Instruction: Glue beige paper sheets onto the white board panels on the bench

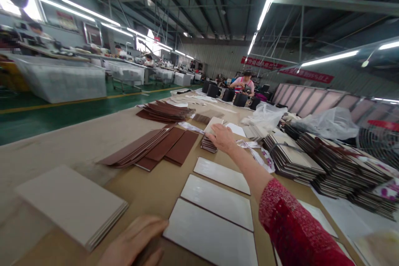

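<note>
My right hand (222,138) reaches forward and rests on a small stack of pale-topped pieces (209,143), its fingers over the top. My left hand (139,239) is low in the view, blurred, its fingertips beside the left corner of the nearest white panel (212,232). A middle white panel (220,200) and a narrower far one (222,173) lie in a row beyond it. Brown sheets (137,147) are fanned out left of the small stack. A stack of light grey boards (73,203) lies to the left of my left hand.
More brown sheets (165,111) lie farther back. Tall stacks of dark-edged panels (349,166) and clear plastic (333,122) line the right side, near a fan (378,141). Another person (243,85) is at the table's far end. A white bin (62,79) stands beyond the left edge.
</note>
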The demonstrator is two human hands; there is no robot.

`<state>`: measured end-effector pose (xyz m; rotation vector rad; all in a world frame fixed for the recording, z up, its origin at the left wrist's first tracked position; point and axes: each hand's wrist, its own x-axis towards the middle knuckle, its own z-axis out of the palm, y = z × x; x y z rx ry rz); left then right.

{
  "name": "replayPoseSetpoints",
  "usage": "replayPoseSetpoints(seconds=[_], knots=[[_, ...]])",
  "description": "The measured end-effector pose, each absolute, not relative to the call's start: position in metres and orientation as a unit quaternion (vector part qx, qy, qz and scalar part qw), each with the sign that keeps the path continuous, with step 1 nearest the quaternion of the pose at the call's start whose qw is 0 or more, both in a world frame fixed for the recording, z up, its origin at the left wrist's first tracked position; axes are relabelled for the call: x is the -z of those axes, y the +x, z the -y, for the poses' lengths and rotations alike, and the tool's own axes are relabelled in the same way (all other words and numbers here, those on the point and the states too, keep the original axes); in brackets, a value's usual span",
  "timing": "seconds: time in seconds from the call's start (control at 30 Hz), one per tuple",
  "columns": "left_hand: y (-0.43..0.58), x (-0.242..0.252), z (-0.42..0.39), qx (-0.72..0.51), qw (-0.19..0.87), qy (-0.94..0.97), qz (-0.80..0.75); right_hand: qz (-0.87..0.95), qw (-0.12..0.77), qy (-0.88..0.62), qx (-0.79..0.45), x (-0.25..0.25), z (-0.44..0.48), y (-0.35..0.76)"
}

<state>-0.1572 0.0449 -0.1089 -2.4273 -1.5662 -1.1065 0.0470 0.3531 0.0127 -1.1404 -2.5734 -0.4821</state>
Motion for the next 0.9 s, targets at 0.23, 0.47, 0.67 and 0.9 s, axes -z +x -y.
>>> replayPoseSetpoints(seconds=[0.23, 0.47, 0.67, 0.9], knots=[[-0.149, 0.094, -0.033, 0.289, -0.052, -0.735, 0.611, 0.906, 0.102, -0.409, 0.045, -0.008, -0.245, 0.144], [-0.143, 0.094, -0.036, 0.245, -0.071, -0.755, 0.604, 0.891, 0.008, -0.447, -0.079, 0.019, -0.104, 0.222], [-0.141, 0.091, -0.035, 0.227, -0.063, -0.767, 0.597, 0.899, 0.044, -0.429, -0.077, 0.048, -0.071, 0.22], [-0.139, 0.083, 0.0, 0.227, -0.087, -0.763, 0.599, 0.924, 0.1, -0.368, 0.02, 0.058, -0.039, 0.224]])
